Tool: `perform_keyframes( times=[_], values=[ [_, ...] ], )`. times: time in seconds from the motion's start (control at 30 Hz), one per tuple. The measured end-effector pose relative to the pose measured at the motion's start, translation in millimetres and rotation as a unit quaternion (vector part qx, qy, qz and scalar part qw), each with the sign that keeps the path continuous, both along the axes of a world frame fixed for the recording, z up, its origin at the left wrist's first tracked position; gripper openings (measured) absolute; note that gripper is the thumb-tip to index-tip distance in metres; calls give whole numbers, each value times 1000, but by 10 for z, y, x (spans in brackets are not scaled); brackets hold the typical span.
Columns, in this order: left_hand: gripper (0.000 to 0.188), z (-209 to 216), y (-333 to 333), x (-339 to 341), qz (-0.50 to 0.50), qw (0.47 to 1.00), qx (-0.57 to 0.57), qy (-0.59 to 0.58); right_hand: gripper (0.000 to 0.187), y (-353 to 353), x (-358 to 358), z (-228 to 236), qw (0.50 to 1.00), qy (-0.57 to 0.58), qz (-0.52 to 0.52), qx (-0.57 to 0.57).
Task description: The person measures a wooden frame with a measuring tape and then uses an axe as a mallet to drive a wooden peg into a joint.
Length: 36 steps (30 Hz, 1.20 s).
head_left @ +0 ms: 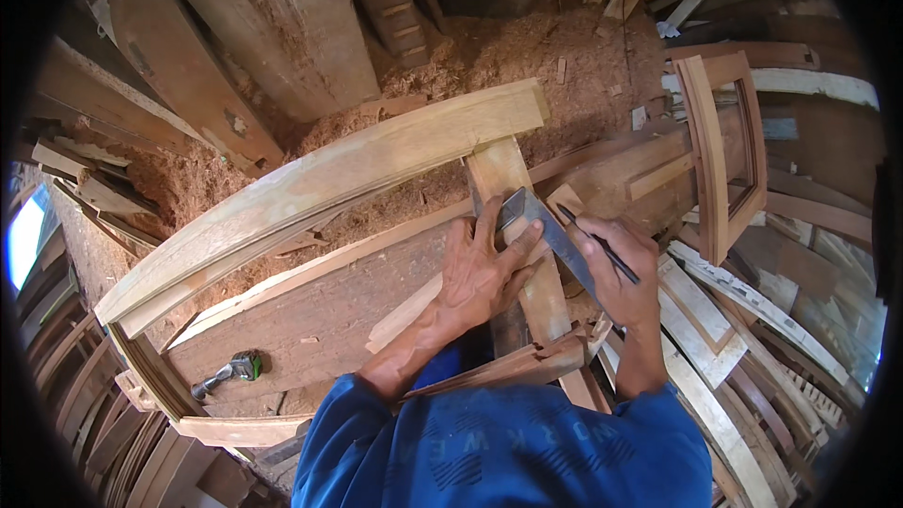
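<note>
My left hand (pixel 475 268) presses a metal square (pixel 567 254) onto a pale wooden crosspiece (pixel 501 167), its thumb and fingers around the square's corner. My right hand (pixel 619 259) is closed around a dark pencil (pixel 613 256), whose tip end is close to the square's blade. The crosspiece belongs to a large wooden frame, and its far end meets a long pale rail (pixel 348 169). My left wrist and forearm partly cover another wooden piece (pixel 404 315) beneath. Where the pencil's point meets the wood is too small to tell.
The frame rests over a broad wooden plank (pixel 320 320), where a small black and green tool (pixel 229 373) lies. To the right stands a small rectangular wooden frame (pixel 707 160). Sawdust and shavings (pixel 508 56) cover the ground beyond; boards (pixel 198 66) lean at the far left.
</note>
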<state>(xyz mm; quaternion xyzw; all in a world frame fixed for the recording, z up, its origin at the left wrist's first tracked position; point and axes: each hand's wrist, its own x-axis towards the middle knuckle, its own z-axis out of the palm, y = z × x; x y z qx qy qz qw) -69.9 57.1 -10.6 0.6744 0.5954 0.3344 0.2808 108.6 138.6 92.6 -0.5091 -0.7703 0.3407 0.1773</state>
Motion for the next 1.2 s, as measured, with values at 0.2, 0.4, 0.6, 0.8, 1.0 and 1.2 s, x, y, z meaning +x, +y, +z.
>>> perform_keyframes(
  times=[0.2,0.4,0.6,0.8,1.0,1.2],
  values=[
    [69,-25,-18,9,-3,1000,-5,3,18,102,-64,-128,998,23,55,3],
    [71,3,-23,-2,-8,999,-35,-9,14,6,142,186,993,-84,88,3],
    [73,2,-33,9,-17,1000,-22,9,12,-185,366,-157,956,-245,85,136],
    [93,119,-179,79,42,994,4,98,36,-428,666,-688,968,47,-80,-234],
    [100,-9,-490,-326,44,966,-251,44,33,-311,1344,-1149,895,190,-384,-123],
    [74,-57,-641,-497,4,941,-334,-49,30,-530,1794,-1792,901,73,-393,-168]
  ],
)
